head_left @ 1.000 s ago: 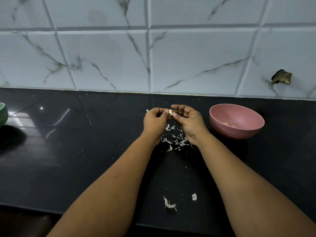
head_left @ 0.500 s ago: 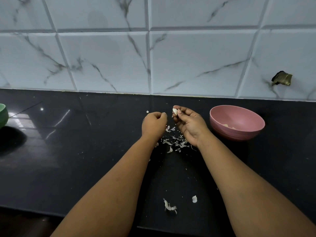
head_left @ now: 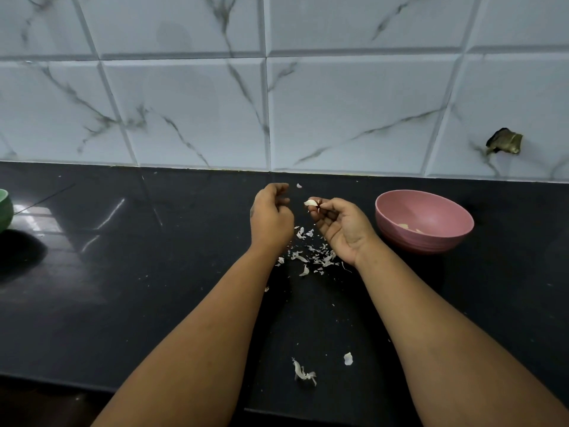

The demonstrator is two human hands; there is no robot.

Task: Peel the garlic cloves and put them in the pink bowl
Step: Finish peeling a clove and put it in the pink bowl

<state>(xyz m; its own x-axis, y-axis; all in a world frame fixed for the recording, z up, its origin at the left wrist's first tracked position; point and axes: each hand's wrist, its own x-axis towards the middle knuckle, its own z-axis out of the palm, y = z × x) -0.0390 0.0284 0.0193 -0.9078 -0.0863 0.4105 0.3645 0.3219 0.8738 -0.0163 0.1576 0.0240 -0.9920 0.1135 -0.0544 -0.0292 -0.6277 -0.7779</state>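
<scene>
Garlic clove (head_left: 311, 203) pinched at fingertips of right hand (head_left: 340, 227), palm up, above black counter (head_left: 154, 272). Left hand (head_left: 271, 217) just beside, apart from clove, fingers curled, holding nothing visible. Peel scraps (head_left: 311, 254) below hands. Pink bowl (head_left: 424, 221) right, pale pieces inside.

On the glossy black stone worktop (head_left: 184, 272), the round pink plastic bowl (head_left: 397, 229) sits right of the scattered papery garlic skins (head_left: 311, 254). A green bowl (head_left: 4, 208) sits far left; the tiled marble wall (head_left: 184, 112) stands behind.
</scene>
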